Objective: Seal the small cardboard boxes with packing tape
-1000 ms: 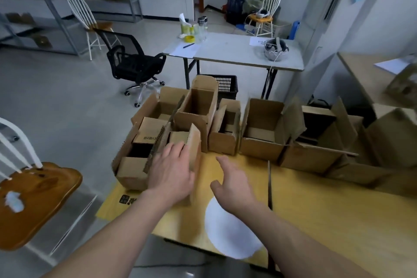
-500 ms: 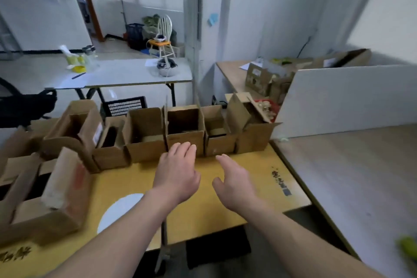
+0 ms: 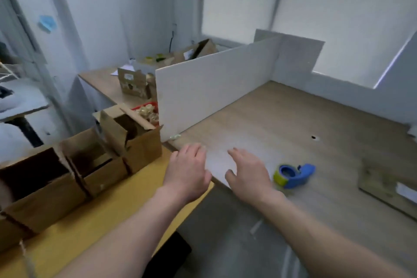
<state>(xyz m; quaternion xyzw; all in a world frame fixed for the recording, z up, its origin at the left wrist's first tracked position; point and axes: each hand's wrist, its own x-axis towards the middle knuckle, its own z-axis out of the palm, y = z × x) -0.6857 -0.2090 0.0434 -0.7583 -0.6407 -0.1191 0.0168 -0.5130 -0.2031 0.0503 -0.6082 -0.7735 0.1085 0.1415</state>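
A blue tape dispenser (image 3: 294, 174) with a yellow-green roll lies on the pale wooden desk (image 3: 304, 124) at the right. My right hand (image 3: 248, 171) hovers open just left of it, palm down, holding nothing. My left hand (image 3: 188, 169) is open too, over the gap where the yellow table (image 3: 94, 228) meets the desk. Several small open cardboard boxes (image 3: 133, 142) stand in a row along the yellow table's far edge at the left, flaps up.
A white upright board (image 3: 209, 88) walls the desk's left side. Behind it another desk carries cardboard boxes (image 3: 133, 83) and a red tray. A flat brown piece (image 3: 388, 185) lies at the desk's right edge. Floor shows between the two tables below my arms.
The view has swung right, from the rows of open boxes to the wooden desk. The tape dispenser has come into sight. Both hands stay open and have moved along towards the desk.
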